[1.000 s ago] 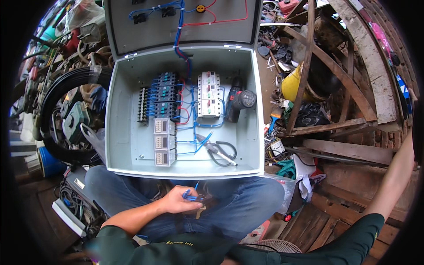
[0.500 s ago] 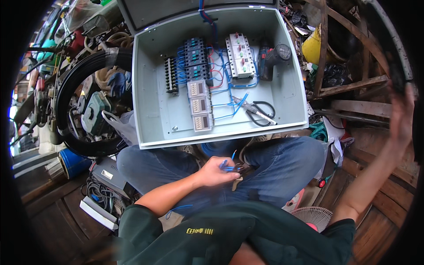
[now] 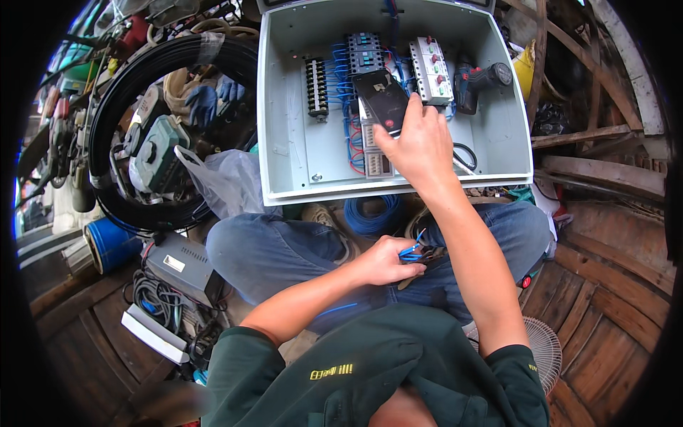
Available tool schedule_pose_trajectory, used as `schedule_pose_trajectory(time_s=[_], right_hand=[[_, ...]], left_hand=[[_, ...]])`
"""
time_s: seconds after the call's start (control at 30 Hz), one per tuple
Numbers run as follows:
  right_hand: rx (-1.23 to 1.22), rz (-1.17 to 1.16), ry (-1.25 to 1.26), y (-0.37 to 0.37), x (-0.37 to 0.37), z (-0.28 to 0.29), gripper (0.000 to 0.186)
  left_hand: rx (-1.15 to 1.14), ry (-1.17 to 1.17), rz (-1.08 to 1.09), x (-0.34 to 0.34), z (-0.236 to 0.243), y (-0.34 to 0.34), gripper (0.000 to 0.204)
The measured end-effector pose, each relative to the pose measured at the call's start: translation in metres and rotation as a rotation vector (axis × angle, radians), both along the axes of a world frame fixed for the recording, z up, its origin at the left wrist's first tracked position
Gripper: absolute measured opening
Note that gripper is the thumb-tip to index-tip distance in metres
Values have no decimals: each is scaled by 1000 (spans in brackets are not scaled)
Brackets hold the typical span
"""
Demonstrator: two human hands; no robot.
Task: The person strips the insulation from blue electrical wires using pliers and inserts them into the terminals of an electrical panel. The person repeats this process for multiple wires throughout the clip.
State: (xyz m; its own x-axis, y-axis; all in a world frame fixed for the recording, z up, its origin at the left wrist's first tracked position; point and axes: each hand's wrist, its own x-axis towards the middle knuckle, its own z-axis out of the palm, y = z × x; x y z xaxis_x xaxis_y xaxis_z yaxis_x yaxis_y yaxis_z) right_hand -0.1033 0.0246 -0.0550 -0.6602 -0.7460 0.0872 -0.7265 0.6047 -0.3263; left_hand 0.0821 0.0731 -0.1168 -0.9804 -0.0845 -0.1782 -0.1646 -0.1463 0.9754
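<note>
My right hand (image 3: pixel 425 146) is closed on a flat black phone-like slab (image 3: pixel 383 98), thumb and fingers along its edges. It is held over the grey metal control box (image 3: pixel 398 186), covering parts of the contactors (image 3: pixel 364 51) and the timer-like modules (image 3: pixel 377 164). Above my lap, my left hand (image 3: pixel 388 260) is closed around short blue wires (image 3: pixel 411 252). A dark metal piece, too unclear to name, shows at those fingertips. Beyond my right wrist a black looped tool handle (image 3: pixel 466 153) lies partly hidden in the box.
Inside the box are a terminal strip (image 3: pixel 316 89), white breakers (image 3: pixel 431 71) and a cordless drill (image 3: pixel 466 87). A blue wire coil (image 3: pixel 373 215) lies between my feet. Left are a large black cable coil (image 3: pixel 103 142) and a grey power unit (image 3: pixel 181 263); a round fan guard (image 3: pixel 542 349) is right.
My right hand has swung from the far right over the box, bringing the black slab there. The view has shifted, and my left hand still grips the blue wires.
</note>
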Motion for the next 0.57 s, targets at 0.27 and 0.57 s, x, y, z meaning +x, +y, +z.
schedule_pose_trajectory(time_s=[0.27, 0.57], right_hand=[[235, -7, -162, -1, 18, 12, 115], [-1093, -205, -199, 217, 15, 107, 48]], left_hand=[[0, -3, 11, 1, 5, -2, 20], [40, -204, 132, 11, -20, 7, 20]])
